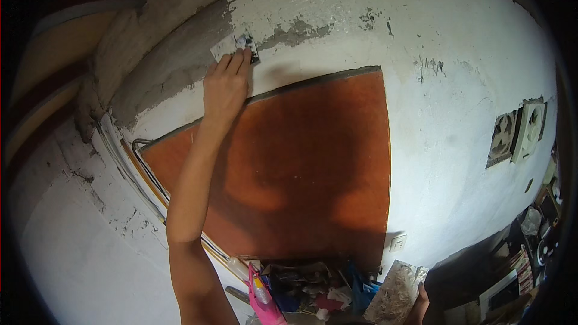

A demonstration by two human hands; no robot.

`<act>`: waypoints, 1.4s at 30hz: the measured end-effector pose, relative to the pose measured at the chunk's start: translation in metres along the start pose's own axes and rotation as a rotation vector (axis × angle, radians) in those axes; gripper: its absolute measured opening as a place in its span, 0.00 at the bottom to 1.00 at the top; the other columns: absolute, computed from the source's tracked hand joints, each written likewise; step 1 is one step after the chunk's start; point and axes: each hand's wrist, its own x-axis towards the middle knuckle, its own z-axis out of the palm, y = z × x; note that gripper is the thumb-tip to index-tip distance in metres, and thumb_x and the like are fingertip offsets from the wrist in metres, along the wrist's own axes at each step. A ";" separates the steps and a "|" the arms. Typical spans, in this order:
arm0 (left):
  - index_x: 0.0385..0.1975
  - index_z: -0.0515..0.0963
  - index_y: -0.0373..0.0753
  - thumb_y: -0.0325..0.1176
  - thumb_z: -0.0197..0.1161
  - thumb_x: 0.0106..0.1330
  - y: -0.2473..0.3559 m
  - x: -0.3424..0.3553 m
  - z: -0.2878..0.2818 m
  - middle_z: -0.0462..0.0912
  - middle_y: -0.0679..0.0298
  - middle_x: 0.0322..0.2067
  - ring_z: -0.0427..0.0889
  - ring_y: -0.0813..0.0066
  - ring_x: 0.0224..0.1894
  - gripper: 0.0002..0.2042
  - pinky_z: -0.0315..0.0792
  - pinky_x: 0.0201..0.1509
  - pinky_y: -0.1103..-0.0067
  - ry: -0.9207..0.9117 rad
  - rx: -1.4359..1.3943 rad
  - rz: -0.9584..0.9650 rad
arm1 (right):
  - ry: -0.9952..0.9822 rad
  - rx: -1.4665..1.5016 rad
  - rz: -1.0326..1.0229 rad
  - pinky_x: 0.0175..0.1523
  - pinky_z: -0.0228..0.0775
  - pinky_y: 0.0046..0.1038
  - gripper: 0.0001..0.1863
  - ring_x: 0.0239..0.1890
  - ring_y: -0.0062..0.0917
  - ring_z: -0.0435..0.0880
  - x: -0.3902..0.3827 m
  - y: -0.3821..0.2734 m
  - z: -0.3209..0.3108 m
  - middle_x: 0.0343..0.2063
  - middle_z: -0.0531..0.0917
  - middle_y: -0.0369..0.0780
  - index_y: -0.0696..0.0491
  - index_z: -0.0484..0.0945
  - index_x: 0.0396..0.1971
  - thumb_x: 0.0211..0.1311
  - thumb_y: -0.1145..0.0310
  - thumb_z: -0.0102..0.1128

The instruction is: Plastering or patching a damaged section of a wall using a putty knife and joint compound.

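My left hand (pixel 229 78) is raised to the peeling white wall (pixel 325 0), gripping a small flat scraper (pixel 226 45) with grey and white smears, held against a bare grey patch above a reddish-brown panel (pixel 307 162). My left forearm crosses that panel from the lower edge. At the lower right my right hand (pixel 420 301), partly cut off by the edge, holds a larger mottled plate (pixel 391 295) crusted with pale material.
Cables (pixel 123 156) run down the left corner. Below the panel lie a pink bag (pixel 268 307), blue plastic and jumbled items. A switch (pixel 398 242) and two vent-like fittings (pixel 528 132) are on the right wall; stacked clutter (pixel 506 292) fills the lower right.
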 end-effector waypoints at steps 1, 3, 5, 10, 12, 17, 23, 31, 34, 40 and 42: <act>0.47 0.79 0.37 0.23 0.59 0.48 0.002 0.002 -0.009 0.82 0.65 0.41 0.78 0.69 0.41 0.21 0.74 0.40 0.73 0.016 -0.014 -0.001 | 0.054 -0.458 -0.353 0.55 0.71 0.40 0.29 0.50 0.40 0.78 -0.001 0.011 0.006 0.50 0.78 0.46 0.58 0.70 0.58 0.65 0.53 0.54; 0.47 0.79 0.36 0.23 0.59 0.48 -0.002 0.016 -0.020 0.82 0.65 0.42 0.78 0.69 0.41 0.21 0.74 0.40 0.73 0.029 -0.030 -0.073 | 0.096 -0.459 -0.371 0.55 0.71 0.40 0.29 0.50 0.40 0.78 -0.004 0.018 0.015 0.51 0.78 0.45 0.58 0.70 0.58 0.65 0.53 0.55; 0.47 0.79 0.36 0.23 0.58 0.49 -0.011 0.020 -0.022 0.82 0.64 0.42 0.78 0.70 0.42 0.21 0.74 0.41 0.73 0.034 -0.019 -0.143 | 0.165 -0.492 -0.371 0.55 0.71 0.39 0.29 0.51 0.39 0.78 -0.008 0.023 0.027 0.51 0.78 0.45 0.58 0.70 0.59 0.64 0.53 0.55; 0.45 0.80 0.39 0.23 0.58 0.50 -0.001 0.000 -0.005 0.82 0.67 0.42 0.78 0.70 0.41 0.20 0.73 0.41 0.73 -0.028 0.046 0.025 | 0.249 -0.564 -0.427 0.56 0.69 0.38 0.31 0.52 0.38 0.76 -0.007 0.013 0.018 0.53 0.76 0.45 0.58 0.69 0.59 0.63 0.53 0.58; 0.45 0.80 0.39 0.23 0.58 0.50 -0.006 0.011 -0.018 0.82 0.67 0.41 0.78 0.70 0.41 0.19 0.73 0.41 0.73 -0.020 0.010 -0.015 | 0.220 -0.574 -0.475 0.57 0.69 0.38 0.31 0.53 0.38 0.75 -0.003 0.012 0.001 0.54 0.75 0.44 0.58 0.69 0.60 0.63 0.53 0.59; 0.45 0.80 0.39 0.23 0.59 0.49 -0.009 0.012 -0.011 0.81 0.67 0.38 0.78 0.70 0.39 0.20 0.74 0.40 0.73 -0.037 0.010 -0.047 | 0.229 -0.554 -0.478 0.62 0.63 0.36 0.31 0.58 0.36 0.71 -0.010 0.022 0.029 0.58 0.72 0.44 0.61 0.67 0.61 0.64 0.57 0.58; 0.45 0.80 0.40 0.24 0.60 0.48 -0.016 0.019 -0.024 0.80 0.66 0.34 0.78 0.69 0.38 0.20 0.74 0.40 0.71 0.035 -0.065 -0.069 | 0.112 -0.525 -0.404 0.60 0.65 0.38 0.30 0.55 0.37 0.73 -0.009 0.026 0.032 0.55 0.74 0.45 0.59 0.67 0.60 0.65 0.55 0.53; 0.42 0.81 0.40 0.24 0.60 0.48 -0.011 0.025 -0.019 0.81 0.65 0.33 0.80 0.69 0.37 0.18 0.76 0.36 0.74 0.044 -0.070 -0.082 | -0.079 -0.465 -0.279 0.56 0.69 0.41 0.29 0.51 0.39 0.77 0.002 0.028 0.032 0.51 0.77 0.46 0.57 0.67 0.60 0.67 0.51 0.45; 0.42 0.81 0.39 0.25 0.60 0.50 -0.019 0.038 -0.008 0.80 0.65 0.32 0.80 0.69 0.35 0.17 0.76 0.35 0.75 0.125 -0.013 -0.103 | -0.126 -0.453 -0.224 0.55 0.70 0.42 0.29 0.49 0.40 0.79 -0.002 0.029 0.024 0.50 0.78 0.47 0.56 0.67 0.59 0.68 0.50 0.42; 0.43 0.81 0.40 0.26 0.63 0.48 -0.002 0.014 -0.006 0.81 0.65 0.33 0.80 0.69 0.35 0.18 0.77 0.34 0.73 0.064 -0.045 -0.006 | -0.075 -0.449 -0.262 0.52 0.72 0.39 0.27 0.46 0.39 0.80 0.009 0.021 0.013 0.46 0.80 0.46 0.56 0.69 0.57 0.69 0.51 0.43; 0.43 0.81 0.40 0.26 0.63 0.48 -0.019 0.029 -0.013 0.82 0.64 0.34 0.81 0.68 0.36 0.18 0.77 0.34 0.73 0.081 -0.048 -0.049 | -0.062 -0.451 -0.264 0.52 0.72 0.38 0.27 0.45 0.39 0.80 0.005 0.024 0.014 0.46 0.80 0.45 0.57 0.69 0.57 0.69 0.51 0.43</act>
